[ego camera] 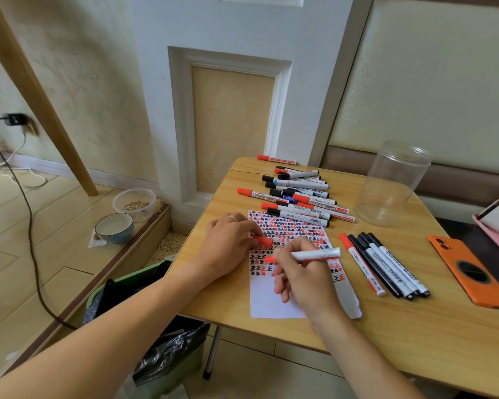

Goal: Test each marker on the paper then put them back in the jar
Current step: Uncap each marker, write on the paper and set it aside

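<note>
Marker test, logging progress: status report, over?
Right hand writing with red marker on paper. Left hand holds cap. Jar empty. Nothing blocking.

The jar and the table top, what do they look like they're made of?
Jar: clear plastic probably, possibly glass; see-through wall, soft glare, threaded rim. Table top: light wood or wood-look laminate; grain lines, smooth low sheen.

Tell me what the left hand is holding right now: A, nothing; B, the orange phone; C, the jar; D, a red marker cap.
D: the left hand pinches a red cap over the paper, while the right hand holds the uncapped marker; the jar and phone lie untouched.
</note>
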